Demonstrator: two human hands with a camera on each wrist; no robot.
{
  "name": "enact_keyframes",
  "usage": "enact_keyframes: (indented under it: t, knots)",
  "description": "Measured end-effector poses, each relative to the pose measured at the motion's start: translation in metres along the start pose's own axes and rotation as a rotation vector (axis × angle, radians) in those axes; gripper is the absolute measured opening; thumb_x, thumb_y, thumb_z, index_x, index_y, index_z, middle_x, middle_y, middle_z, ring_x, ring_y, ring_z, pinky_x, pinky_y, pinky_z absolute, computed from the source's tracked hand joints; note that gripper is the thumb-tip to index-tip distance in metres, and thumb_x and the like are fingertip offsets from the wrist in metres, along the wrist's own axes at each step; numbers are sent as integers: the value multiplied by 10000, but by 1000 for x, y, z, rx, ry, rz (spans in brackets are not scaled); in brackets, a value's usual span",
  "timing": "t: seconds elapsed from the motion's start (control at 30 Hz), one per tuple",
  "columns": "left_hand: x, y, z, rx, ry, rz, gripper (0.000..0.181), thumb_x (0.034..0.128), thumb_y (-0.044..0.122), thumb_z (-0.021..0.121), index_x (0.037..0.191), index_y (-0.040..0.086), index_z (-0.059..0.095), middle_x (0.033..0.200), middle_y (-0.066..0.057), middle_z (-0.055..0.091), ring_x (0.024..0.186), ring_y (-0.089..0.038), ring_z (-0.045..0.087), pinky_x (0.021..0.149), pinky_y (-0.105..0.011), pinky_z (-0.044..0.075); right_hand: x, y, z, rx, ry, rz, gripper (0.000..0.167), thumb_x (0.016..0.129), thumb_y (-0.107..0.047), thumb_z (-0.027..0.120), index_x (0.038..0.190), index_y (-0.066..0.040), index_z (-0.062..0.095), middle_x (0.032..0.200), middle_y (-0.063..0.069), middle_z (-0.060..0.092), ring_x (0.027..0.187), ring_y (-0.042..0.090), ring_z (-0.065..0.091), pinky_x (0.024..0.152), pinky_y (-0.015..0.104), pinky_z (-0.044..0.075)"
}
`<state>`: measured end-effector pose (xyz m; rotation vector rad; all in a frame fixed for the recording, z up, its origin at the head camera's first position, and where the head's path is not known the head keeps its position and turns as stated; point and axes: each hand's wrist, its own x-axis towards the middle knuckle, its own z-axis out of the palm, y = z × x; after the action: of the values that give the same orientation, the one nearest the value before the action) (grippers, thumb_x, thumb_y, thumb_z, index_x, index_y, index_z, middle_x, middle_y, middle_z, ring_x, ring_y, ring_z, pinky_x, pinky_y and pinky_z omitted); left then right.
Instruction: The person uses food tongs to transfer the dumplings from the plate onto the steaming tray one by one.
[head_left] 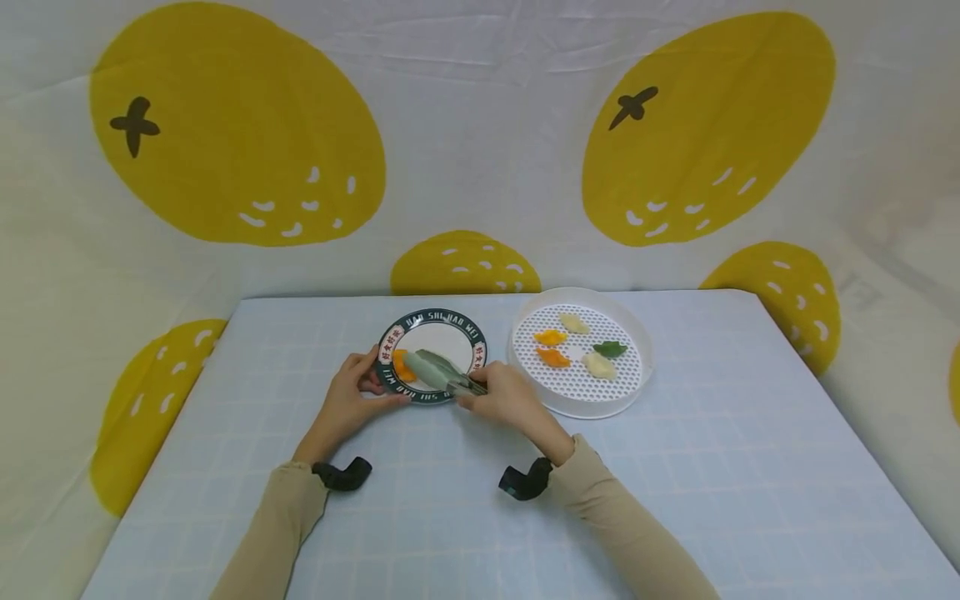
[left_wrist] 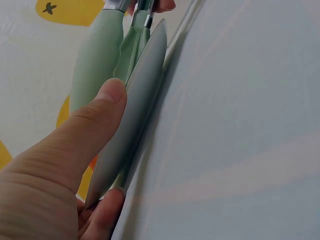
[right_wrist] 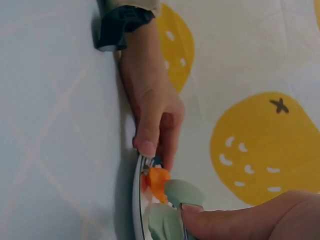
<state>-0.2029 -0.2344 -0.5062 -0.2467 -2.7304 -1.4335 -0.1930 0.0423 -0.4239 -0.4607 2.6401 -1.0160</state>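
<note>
A round plate point(head_left: 461, 340) with a dark green lettered rim lies on the table. My left hand point(head_left: 347, 398) grips its left edge, thumb over the rim point(left_wrist: 134, 117) and fingertips at the underside. An orange dumpling-shaped piece point(head_left: 403, 365) sits on the plate's left side, also visible in the right wrist view point(right_wrist: 159, 183). Pinched in my right hand point(head_left: 510, 398) are tongs point(head_left: 437, 368) with pale green broad tips and metal arms. The tips are over the plate, close beside the orange piece; whether they touch it I cannot tell.
Right of the plate stands a round white perforated tray point(head_left: 581, 403) with a raised rim. It holds several dumpling-shaped pieces, among them a yellow one point(head_left: 551, 337), an orange one point(head_left: 553, 357) and a green one point(head_left: 610, 349). A patterned cloth point(head_left: 480, 125) hangs behind the table.
</note>
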Motion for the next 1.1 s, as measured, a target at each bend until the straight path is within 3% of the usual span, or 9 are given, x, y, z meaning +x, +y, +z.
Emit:
enact_keyframes:
  t: [0.2, 0.33, 0.63, 0.83, 1.1]
  knots:
    - [0, 0, 0, -2, 3, -4, 1101, 699, 443, 891, 1556, 80, 303, 1129, -80, 468, 897, -203, 521, 766, -223, 486, 4, -6, 3, 35, -5, -41, 203, 856, -179, 773, 1002, -43, 738, 739, 30, 599, 628, 142, 501, 553, 244, 385]
    - [0, 0, 1, -11, 16, 8, 1087, 699, 401, 903, 1550, 71, 313, 1112, -87, 474, 877, -201, 533, 762, -209, 490, 6, -11, 9, -10, 31, -71, 236, 837, -190, 790, 1016, -44, 740, 759, 22, 606, 647, 147, 508, 560, 244, 380]
    - [1, -1, 1, -3, 28, 38, 1067, 706, 361, 909, 1538, 38, 325, 1110, -89, 481, 866, -190, 528, 751, -224, 485, 6, -13, 24, -124, 146, -82, 456, 796, -217, 831, 1221, -93, 720, 1036, 84, 717, 715, 155, 546, 584, 274, 427]
    - [-1, 2, 0, -9, 25, 30, 1069, 709, 372, 905, 1539, 39, 319, 1089, -95, 481, 862, -197, 539, 764, -238, 494, 5, -12, 24, -128, 205, -107, 442, 793, -173, 829, 1213, -85, 720, 1097, 113, 722, 666, 162, 540, 528, 263, 416]
    - [0, -1, 1, -3, 21, 12, 1076, 703, 388, 905, 1547, 69, 320, 1097, -74, 474, 872, -190, 541, 772, -227, 490, 4, -7, 22, -175, 259, -163, 386, 805, -133, 814, 1181, -93, 737, 1064, 88, 735, 726, 174, 582, 568, 274, 445]
